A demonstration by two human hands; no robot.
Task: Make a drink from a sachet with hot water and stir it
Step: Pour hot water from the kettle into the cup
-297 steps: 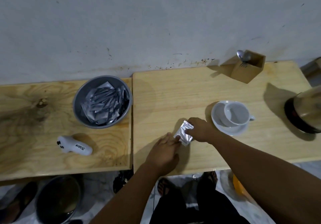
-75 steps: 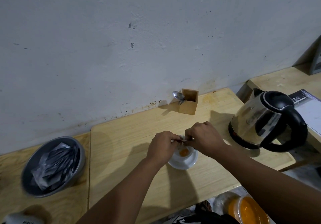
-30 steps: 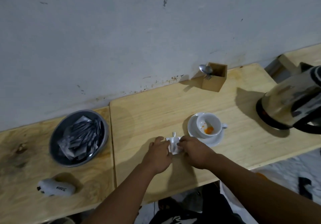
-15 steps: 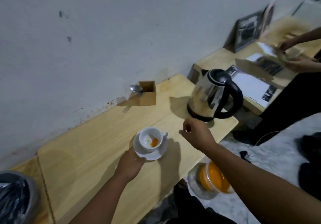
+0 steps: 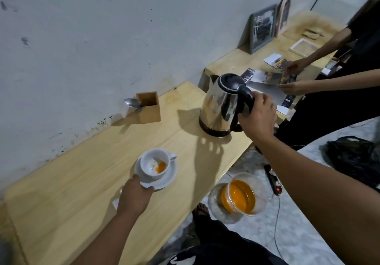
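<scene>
Cup (image 5: 154,165), orange powder inside, sits on saucer (image 5: 168,179) mid-table. Left hand (image 5: 134,198) pinches the saucer's near rim. Kettle (image 5: 221,105) stands upright, well right of the cup, spout away; right hand (image 5: 257,116) wrapped round its handle (nearer arm). Bare tabletop (image 5: 92,178) between; table edge near the kettle base.

My right hand (image 5: 257,116) covers most of the kettle (image 5: 221,104) handle. My left hand (image 5: 134,198) hides the saucer's (image 5: 164,179) near rim and a white scrap.
</scene>
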